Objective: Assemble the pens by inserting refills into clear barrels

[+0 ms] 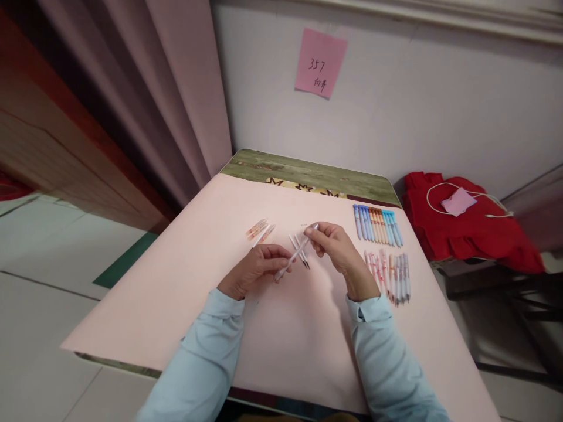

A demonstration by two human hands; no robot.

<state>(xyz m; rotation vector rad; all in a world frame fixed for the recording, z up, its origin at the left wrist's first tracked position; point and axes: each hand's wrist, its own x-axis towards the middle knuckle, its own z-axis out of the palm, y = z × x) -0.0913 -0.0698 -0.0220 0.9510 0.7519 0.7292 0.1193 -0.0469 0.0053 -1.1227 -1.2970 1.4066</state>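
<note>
My left hand [257, 266] and my right hand [331, 241] together hold a clear pen barrel [295, 255] slanted above the pink sheet [176, 281] that covers the table. The left hand's fingers pinch its lower end, the right hand's fingers pinch its upper tip. Just behind the barrel lie thin pen refills [300, 249]. Two or three pen parts [260, 231] with orange print lie to the left of the hands.
A row of blue and orange pens [377, 224] and a row of pink and white pens [389, 275] lie at the right of the sheet. A red cloth [475, 234] with a white cord covers a stand beside the table. A pink note [319, 62] hangs on the wall.
</note>
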